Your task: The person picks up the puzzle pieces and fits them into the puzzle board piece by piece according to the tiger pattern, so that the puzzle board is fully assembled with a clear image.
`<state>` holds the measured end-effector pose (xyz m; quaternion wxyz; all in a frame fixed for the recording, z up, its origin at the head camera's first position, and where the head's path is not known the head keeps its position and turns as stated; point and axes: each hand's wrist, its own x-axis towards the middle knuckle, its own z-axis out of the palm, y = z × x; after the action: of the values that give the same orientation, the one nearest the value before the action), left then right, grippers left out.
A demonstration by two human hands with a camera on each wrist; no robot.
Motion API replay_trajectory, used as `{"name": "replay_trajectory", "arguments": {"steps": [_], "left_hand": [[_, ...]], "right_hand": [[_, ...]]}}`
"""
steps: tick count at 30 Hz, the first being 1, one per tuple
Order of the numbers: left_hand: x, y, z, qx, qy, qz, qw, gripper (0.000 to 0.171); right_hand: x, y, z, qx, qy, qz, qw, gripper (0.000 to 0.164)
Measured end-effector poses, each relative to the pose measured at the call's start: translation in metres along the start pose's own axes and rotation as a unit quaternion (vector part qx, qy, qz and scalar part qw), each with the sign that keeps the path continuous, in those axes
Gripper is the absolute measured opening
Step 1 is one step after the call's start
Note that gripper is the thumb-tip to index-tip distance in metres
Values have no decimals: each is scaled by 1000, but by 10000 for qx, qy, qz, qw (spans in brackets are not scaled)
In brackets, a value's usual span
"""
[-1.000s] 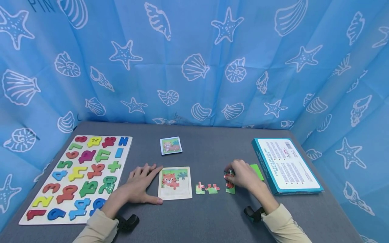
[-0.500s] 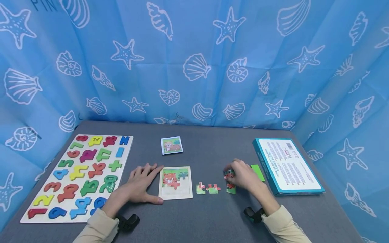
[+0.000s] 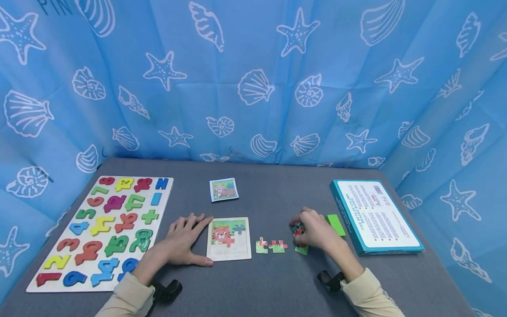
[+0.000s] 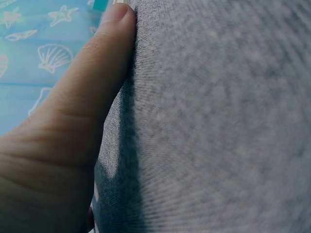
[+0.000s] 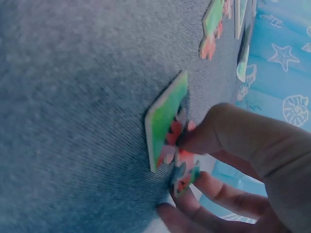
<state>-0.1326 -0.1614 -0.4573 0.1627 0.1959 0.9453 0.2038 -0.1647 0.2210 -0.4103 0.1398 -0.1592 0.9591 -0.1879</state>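
Held by the right hand (image 3: 313,226), the upper piece (image 5: 185,171) now sits further down the frame than half a second ago, and the head view shows less of the lower piece (image 5: 163,125) beneath it; the left hand (image 3: 182,242) has not shifted from its place. From where I stand, the right thumb and fingers pinch the upper piece, right of centre in the head view, while the lower piece lies just against it on the cloth. Whether their edges interlock I can't tell, since the thumb covers the seam. The left fingers are spread and grasp nothing, resting at the left edge of the tray (image 3: 237,252), which lies in the lower middle with the tiger's face (image 3: 222,234) and some green already in it, its lower part bare. Two loose pieces (image 3: 278,249) lie between tray and right hand. To my eye the step is joining the held piece to its neighbour, and it wants a light touch: line up the striped pattern first, bring knob over notch from above, then press flat rather than shoving sideways, as a push across the cloth would likely slide the lower piece away. Lifting the thumb off the seam would help check the fit.
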Motion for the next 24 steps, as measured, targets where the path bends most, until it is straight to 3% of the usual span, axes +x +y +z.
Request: {"name": "replay_trajectory", "arguments": {"steps": [4, 7, 11, 14, 19, 24], "left_hand": [[0, 0, 0, -16, 5, 8, 10000, 118], [0, 0, 0, -28, 7, 23, 10000, 118], [0, -1, 1, -18, 12, 33, 10000, 118], [1, -2, 2, -24, 35, 29, 10000, 118], [4, -5, 7, -50, 86, 12, 10000, 120], [4, -8, 10, -66, 171, 21, 9998, 120]], "right_hand": [[1, 0, 0, 26, 191, 25, 9998, 32], [1, -5, 0, 189, 510, -221, 9983, 29], [2, -21, 4, 472, 970, -604, 9923, 23], [6, -37, 10, 586, 1084, -766, 9894, 23], [10, -56, 20, 454, 817, -616, 9937, 25], [10, -58, 23, 105, 346, -493, 9981, 27]]}}
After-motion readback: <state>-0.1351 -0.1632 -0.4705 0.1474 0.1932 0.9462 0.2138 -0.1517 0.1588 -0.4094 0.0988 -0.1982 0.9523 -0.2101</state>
